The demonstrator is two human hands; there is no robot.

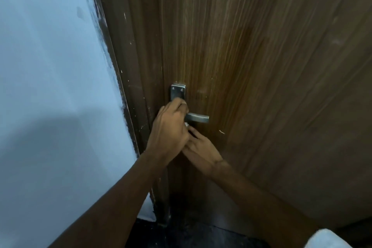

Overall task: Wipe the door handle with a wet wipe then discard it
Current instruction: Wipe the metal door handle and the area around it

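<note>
Apparently mid-wipe: the left hand [171, 127] is curled over the root of the door handle [198, 118], where the lever meets the backplate [178, 91], and a small pale scrap showing at its lower edge is most likely the wet wipe [186, 124], bunched inside the fist. Whether the wipe is pressed on the metal I cannot tell; the hand hides the contact. The right hand [203, 152] lies just below, fingers loosely extended toward the left hand and touching or nearly touching it, holding nothing that shows. Free end of the lever sticks out bare to the right of the fist, so I judge part of the wiping is left, and discarding is not yet done; no bin in view. Door [261, 66] is dark wood-grain, with pale flecks and scuffs near its latch edge. Frame [128, 66] abuts a light blue wall [50, 66]. Dark floor at the foot of the door.
</note>
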